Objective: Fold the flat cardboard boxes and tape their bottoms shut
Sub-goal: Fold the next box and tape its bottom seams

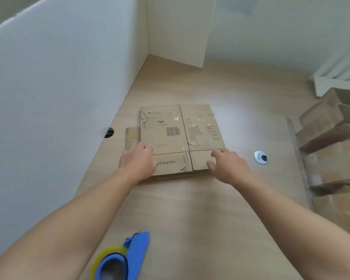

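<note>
A flat brown cardboard box (178, 136) with a barcode and printed text lies on top of a small stack of flat boxes on the wooden table (190, 219). My left hand (137, 161) rests on its near left corner, fingers spread over the edge. My right hand (227, 165) hovers at the near right corner, fingers apart, touching or almost touching the flap. Neither hand has closed on the box. A blue tape dispenser (119, 259) with a roll of clear tape lies on the table near me, between my forearms.
White partition walls (59, 87) close off the left and back of the table. A pile of brown cardboard boxes (331, 150) stands beyond the table's right edge. A round cable grommet (261, 157) sits right of the box, a dark cable hole (109, 132) at the left wall.
</note>
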`<state>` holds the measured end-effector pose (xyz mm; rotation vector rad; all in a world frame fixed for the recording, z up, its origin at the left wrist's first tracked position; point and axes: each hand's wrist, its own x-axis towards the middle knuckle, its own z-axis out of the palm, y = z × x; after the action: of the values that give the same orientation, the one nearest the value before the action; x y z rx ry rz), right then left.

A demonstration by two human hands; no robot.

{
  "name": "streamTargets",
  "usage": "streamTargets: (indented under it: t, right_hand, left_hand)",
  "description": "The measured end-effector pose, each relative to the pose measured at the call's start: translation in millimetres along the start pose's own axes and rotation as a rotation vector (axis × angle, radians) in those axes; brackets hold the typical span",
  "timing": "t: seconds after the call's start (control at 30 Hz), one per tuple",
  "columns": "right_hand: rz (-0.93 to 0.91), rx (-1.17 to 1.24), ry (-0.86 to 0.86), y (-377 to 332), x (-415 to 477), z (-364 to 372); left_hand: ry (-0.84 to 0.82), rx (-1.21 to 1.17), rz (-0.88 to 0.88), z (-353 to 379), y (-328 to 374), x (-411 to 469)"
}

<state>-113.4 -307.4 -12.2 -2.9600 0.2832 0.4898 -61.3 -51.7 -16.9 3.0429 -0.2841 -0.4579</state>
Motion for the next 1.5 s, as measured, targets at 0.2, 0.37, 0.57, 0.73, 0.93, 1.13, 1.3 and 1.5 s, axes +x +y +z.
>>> streamTargets:
  t: [0.2,0.37,0.57,0.73,0.93,1.13,1.3,1.5]
  right_hand:
    - [0.29,0.407,0.001,7,61,17]
    - [0.49,0.859,0.056,10,79,21]
    - [0.463,1.025,0.241,21,49,22]
    - [0.36,1.204,0.183,45,-9,30]
    - [0.103,1.448,0.095,68,-92,35]
    - [-0.072,1.375,0.04,85,-181,29]
    - [-0.17,1.396,-0.036,92,-243,37]
    - [-0.186,1.189,-0.01,81,-273,43]
  left_hand:
    - [-0.042,-0.183,-0.108,30,-23,53]
    - [-0.035,-0.41,-0.157,43,-18,58]
    - [0.02,-0.737,-0.209,37,5,26]
    - [0.136,-0.94,-0.288,29,16,-6]
    - [0.138,-1.159,-0.09,16,33,-76]
    - [0.064,-1.432,0.116,17,49,-168]
    - [0.086,-1.25,0.164,32,63,-233]
    - [0.15,-1.006,0.17,63,76,-279]
